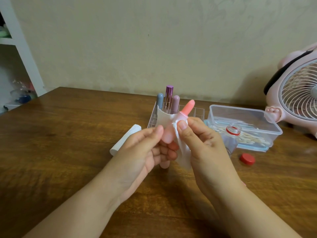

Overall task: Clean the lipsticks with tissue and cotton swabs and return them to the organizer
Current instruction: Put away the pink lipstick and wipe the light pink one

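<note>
Left hand (151, 148) gripped uncapped pink plastic lipstick (173, 127); right hand (202, 138) pinched white tissue (182, 155) against it. Risk: tissue smearing exposed bullet.

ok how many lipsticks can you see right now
4: an open pink lipstick held in both hands, plus grey, purple metallic and mauve ones upright in the organizer. The tissue may hide more.

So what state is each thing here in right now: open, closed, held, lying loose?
Pink lipstick: uncapped, extended, held.
Tissue: wrapped around lipstick tube.
Left hand: grips lipstick.
Right hand: pinches tissue.
Small bottle: open.
Red cap: off, on table.
Swab box: lid off.
</note>
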